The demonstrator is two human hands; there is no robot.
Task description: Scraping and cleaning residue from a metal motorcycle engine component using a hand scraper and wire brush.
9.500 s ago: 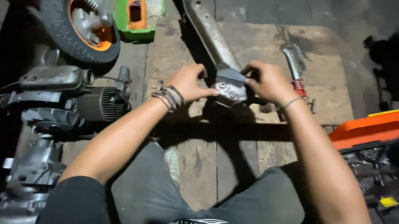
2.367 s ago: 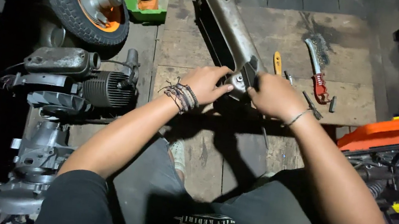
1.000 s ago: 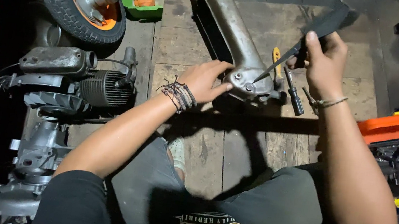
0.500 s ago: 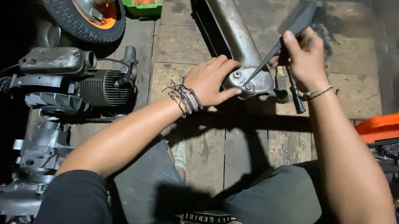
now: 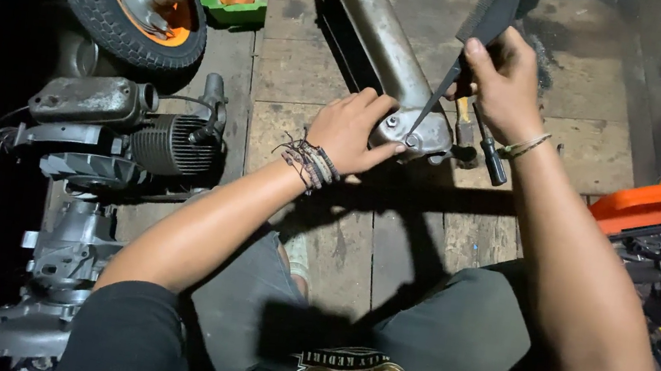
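Right hand (image 5: 503, 87) clenched around a dark tool (image 5: 472, 47), long axis steeply tilted, tip down-left on the metal arm (image 5: 380, 35)

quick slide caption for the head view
Left hand steadies a grey metal casing while right hand holds a flat file against it.

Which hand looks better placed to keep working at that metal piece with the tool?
Probably the right hand: it grips the dark tool, whose tip rests on the end of the metal arm. The left hand is busy steadying that end.
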